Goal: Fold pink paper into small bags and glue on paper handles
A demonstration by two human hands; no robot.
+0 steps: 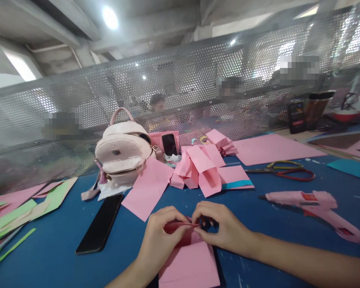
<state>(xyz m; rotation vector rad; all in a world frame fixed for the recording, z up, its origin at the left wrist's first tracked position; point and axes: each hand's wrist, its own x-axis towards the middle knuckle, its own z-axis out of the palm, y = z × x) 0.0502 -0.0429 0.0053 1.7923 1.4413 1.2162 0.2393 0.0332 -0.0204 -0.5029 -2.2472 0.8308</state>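
Both hands pinch the far edge of a folded piece of pink paper [192,266] at the table's near side. My left hand [163,232] has thumb and fingers closed on that edge from the left. From the right, my right hand [220,224] grips the same edge close to the left fingertips. The paper's nearer part lies flat on the table, while its far end is raised and bent between the fingers. Just beyond the hands lie a pink sheet [150,188] and a heap of folded pink paper pieces [198,164].
A black phone [100,224] lies to the left. On the right are a pink glue gun [312,204] and scissors [285,171]. A light pink backpack [123,148] stands behind, before a perforated metal screen [108,92]. Green and pink papers [48,202] lie far left.
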